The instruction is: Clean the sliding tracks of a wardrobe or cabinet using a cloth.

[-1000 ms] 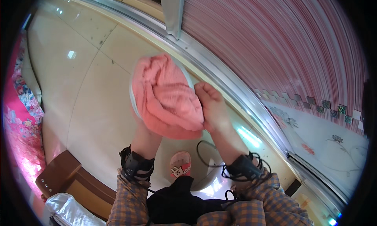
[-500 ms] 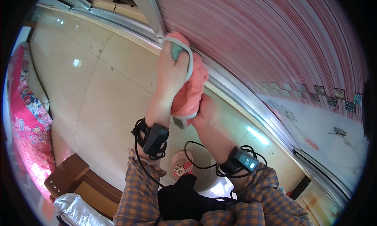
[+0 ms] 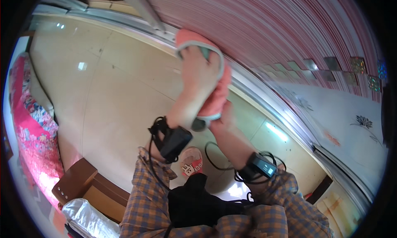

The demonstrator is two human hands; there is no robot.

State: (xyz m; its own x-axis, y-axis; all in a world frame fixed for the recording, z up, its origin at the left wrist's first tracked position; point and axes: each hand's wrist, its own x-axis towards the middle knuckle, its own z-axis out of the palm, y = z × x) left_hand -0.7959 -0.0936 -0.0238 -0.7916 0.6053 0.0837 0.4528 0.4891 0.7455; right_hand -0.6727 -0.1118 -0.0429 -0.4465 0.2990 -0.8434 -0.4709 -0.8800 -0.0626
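Observation:
A coral-pink cloth with a pale grey edge and a greenish underside is bunched between my hands. My left hand has its fingers curled over the upper part, pressing it near the foot of the pink-striped sliding panel. Lower down, my right hand grips the cloth's trailing end, where a grey corner hangs out. The silver frame rail runs along the panel's lower edge, just beside the cloth. Motion slightly blurs both hands, and the cloth hides some fingertips.
Glossy beige floor tiles spread to the left. A pink floral fabric lines the left side, with a brown wooden piece and a silvery package below it. My slippered foot stands under my hands. Cables loop from both wrist devices.
Both hands have shifted to the right with the cloth, along the foot of the panel. The left hand stays on the cloth's upper part, the right on its lower end.

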